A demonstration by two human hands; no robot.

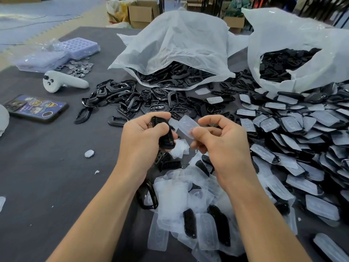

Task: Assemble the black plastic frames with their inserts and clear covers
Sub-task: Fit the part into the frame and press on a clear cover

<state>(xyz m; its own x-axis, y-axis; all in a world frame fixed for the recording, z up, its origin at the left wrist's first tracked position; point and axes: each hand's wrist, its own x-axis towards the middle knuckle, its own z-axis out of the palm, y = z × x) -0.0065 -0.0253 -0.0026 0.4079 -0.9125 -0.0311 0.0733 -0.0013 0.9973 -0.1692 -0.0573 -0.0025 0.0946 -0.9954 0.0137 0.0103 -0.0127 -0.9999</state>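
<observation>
Loose covers (206,231) lie nearest us on the worktop (56,167). Our left hand (143,138) grips a frame (166,137), our right hand (222,142) pinches a cover (187,126); we should square its edges before pressing.

Table (47,167), contents by position.
- Far left corner: trays (75,47); discs (80,68) heaped just before them.
- Left edge: controller (62,82); phone (35,108) before it.
- Far middle: left bag (170,44) with frames in it; loose frames (117,97) spilled before its mouth.
- Far right corner: right bag (302,44) with small parts (279,65) in it.
- Right edge: assembled pieces (302,148), overlapping.
- Near edge, middle: covers (175,205) heaped.
- Above the middle: left hand (143,140) gripping held frame (167,138); right hand (224,146) beside it, pinching held cover (186,124).
- Left of the hands: single disc (89,153).
</observation>
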